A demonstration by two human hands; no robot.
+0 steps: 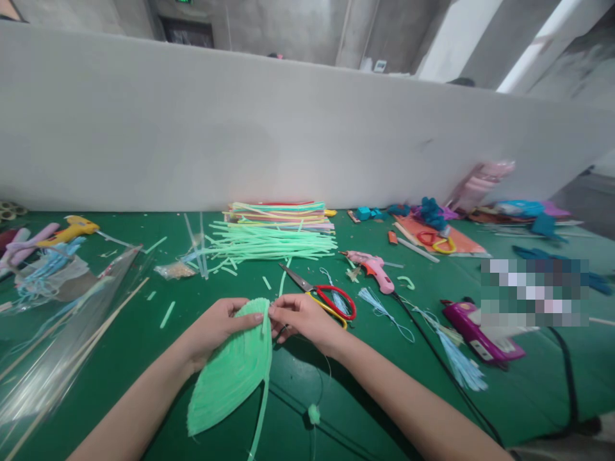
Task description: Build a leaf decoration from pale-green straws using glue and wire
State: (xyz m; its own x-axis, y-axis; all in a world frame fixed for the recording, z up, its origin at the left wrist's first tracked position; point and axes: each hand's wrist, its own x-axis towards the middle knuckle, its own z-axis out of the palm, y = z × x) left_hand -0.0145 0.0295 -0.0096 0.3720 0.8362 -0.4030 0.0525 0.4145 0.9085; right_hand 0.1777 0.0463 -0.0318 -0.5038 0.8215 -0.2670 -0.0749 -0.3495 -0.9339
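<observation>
A flat, leaf-shaped piece made of mint-green pipe cleaners [230, 378] is held over the table, with one long green strand trailing down from its right edge. My left hand [218, 330] is closed on its upper left side, the thumb lying across the front. At the upper right edge of the leaf, my right hand [300, 320] has its fingertips pinched together against the piece; whatever lies between them is too small to make out. Scissors with red and yellow handles [336, 302] lie just beyond my right hand. A small green pompom [314, 414] on a thin thread is below it.
A pile of green pipe cleaners [273, 242] lies ahead, multicoloured ones behind. To the right are a pink glue gun [377, 269] with a black cord, blue tassels [459, 358] and a purple device [480, 333]. A yellow glue gun [72, 230] and clear film [81, 339] lie left.
</observation>
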